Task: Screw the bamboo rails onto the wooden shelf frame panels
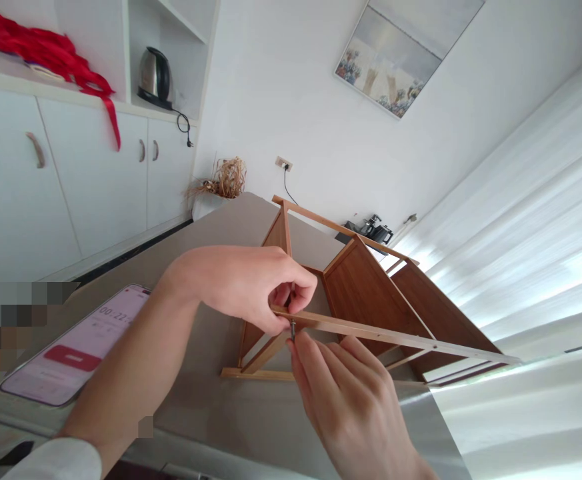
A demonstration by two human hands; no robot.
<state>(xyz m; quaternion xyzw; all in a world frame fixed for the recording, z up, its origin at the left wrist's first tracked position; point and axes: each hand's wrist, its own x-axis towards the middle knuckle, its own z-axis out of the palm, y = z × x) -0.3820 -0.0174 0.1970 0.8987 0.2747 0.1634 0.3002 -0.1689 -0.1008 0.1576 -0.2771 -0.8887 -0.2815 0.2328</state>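
Observation:
A wooden shelf rack lies on its side, with several brown panels set between light wooden rails. My left hand is closed around the near end of its front rail, thumb below and fingers above. Just under that rail, my right hand pinches a small metal screw between thumb and forefinger. The screw stands about upright, its upper end at the rail's underside; whether it has entered a hole cannot be made out. My right fingertips hide its lower end.
The rack rests on a grey tabletop. A phone showing a timer lies left, partly behind my left forearm. Beyond are white cabinets, a kettle, red cloth, a dried plant and a black appliance. Curtains hang right.

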